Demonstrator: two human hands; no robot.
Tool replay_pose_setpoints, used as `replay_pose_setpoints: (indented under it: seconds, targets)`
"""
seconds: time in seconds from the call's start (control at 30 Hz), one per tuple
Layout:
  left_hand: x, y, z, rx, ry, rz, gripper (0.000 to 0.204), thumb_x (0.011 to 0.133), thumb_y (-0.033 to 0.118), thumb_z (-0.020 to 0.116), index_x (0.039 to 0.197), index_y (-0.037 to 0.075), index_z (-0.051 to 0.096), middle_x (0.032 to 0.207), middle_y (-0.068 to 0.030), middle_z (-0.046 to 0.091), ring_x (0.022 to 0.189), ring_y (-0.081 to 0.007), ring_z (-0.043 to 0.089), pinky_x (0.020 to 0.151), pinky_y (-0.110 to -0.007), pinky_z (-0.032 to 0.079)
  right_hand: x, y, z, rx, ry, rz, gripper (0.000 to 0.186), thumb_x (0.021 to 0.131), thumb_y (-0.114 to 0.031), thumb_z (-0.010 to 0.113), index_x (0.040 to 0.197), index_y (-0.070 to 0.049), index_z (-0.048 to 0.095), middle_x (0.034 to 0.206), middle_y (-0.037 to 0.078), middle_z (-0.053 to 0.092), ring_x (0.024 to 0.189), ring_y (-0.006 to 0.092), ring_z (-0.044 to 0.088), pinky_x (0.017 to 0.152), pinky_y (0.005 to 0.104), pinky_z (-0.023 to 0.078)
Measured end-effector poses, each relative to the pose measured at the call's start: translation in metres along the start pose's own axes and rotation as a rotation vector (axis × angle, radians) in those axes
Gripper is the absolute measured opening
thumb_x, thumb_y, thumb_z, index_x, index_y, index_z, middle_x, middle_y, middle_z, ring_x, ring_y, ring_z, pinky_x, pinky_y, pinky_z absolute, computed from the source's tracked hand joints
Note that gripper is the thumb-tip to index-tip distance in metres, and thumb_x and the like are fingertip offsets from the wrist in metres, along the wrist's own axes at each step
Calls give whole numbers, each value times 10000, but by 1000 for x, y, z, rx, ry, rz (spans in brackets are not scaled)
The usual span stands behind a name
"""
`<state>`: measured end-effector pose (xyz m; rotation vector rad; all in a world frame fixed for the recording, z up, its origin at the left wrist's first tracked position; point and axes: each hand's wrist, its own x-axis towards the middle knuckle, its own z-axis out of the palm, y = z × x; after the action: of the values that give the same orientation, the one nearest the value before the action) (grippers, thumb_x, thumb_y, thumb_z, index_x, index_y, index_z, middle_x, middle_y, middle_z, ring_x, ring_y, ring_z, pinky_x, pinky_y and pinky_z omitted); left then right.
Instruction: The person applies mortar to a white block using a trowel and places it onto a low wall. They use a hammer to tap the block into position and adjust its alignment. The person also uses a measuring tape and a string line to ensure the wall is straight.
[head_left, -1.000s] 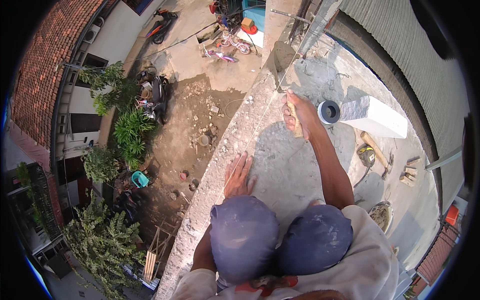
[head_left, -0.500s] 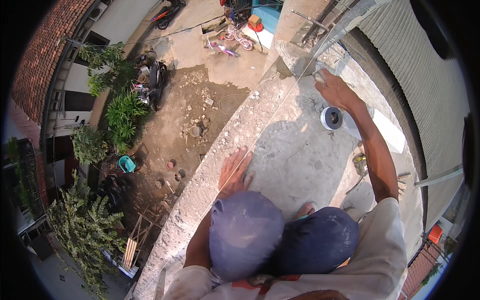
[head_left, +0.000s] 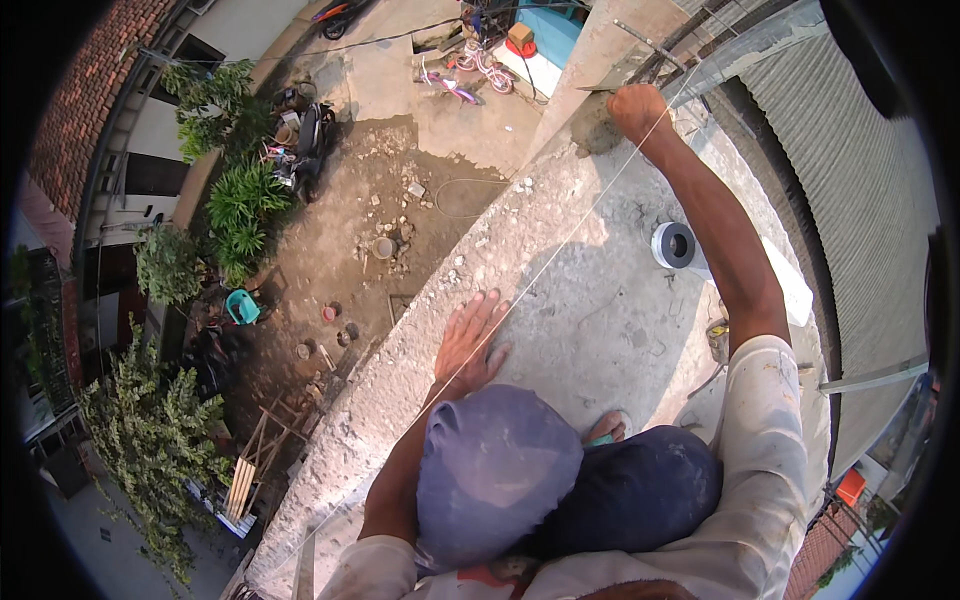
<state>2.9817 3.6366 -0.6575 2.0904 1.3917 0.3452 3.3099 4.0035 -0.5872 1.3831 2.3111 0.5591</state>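
My left hand (head_left: 470, 340) lies flat on the rough concrete ledge (head_left: 410, 350), its fingers spread close to a taut string (head_left: 560, 245). The string runs lengthwise over the slab. My right arm is stretched far forward, and my right hand (head_left: 637, 112) is closed in a fist at the far end of the slab. It grips what looks like a trowel (head_left: 596, 88), of which only a thin edge shows left of the fist. Just below the fist sits a patch of wet grey mortar (head_left: 597, 133). My bent knees are close in front of me.
A white roll with a dark core (head_left: 673, 245) lies beside my right forearm, a yellow tape measure (head_left: 718, 340) nearer. Left of the ledge is a drop to a yard with rubble, a bucket (head_left: 384, 247) and a motorbike (head_left: 315, 140). Corrugated roofing (head_left: 840, 190) rises on the right.
My right hand has moved farther forward and slightly left, over the mortar patch, and its fist has turned. My left hand stays flat on the ledge. The view has shifted slightly.
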Motion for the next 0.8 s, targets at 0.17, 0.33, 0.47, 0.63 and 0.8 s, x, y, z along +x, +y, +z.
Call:
replay_pose_setpoints:
  seconds: [0.17,0.33,0.47,0.63,0.8]
  targets:
    - [-1,-1,-1,0,-2,-6,737,928,317,727,1584,154,433,1684,-89,338,1549,-322,311,1245,-538,267,0,-11,-12,-88,22,-242,85,810,-105,715,780,-132,789,794,60,757,795,234,768,631,371,587]
    - [0,0,3,12,5,-7,739,916,304,739,1575,144,442,1679,-95,345,1547,-326,315,1245,-545,272,-24,-58,-31,-75,-41,-295,91,839,-118,707,829,-120,797,817,68,758,852,251,768,685,407,596]
    - [1,0,4,-1,9,7,748,907,287,751,1574,144,443,1675,-97,351,1546,-328,317,1244,-549,274,-44,-55,-36,310,-168,8,155,903,-163,662,949,-41,746,905,138,759,946,301,761,777,472,597]
    - [-1,-4,5,6,29,22,752,908,287,751,1578,147,439,1673,-108,352,1548,-335,313,1240,-555,279,-108,-45,-39,622,26,370,343,1025,-294,574,1056,44,626,872,203,690,758,336,725,646,460,582]
    - [-1,-7,9,8,33,31,765,915,288,741,1594,155,415,1671,-115,353,1548,-342,311,1234,-569,282,-156,-46,-77,1794,-352,650,423,1071,-359,532,1008,55,594,747,103,571,528,209,579,451,381,482]
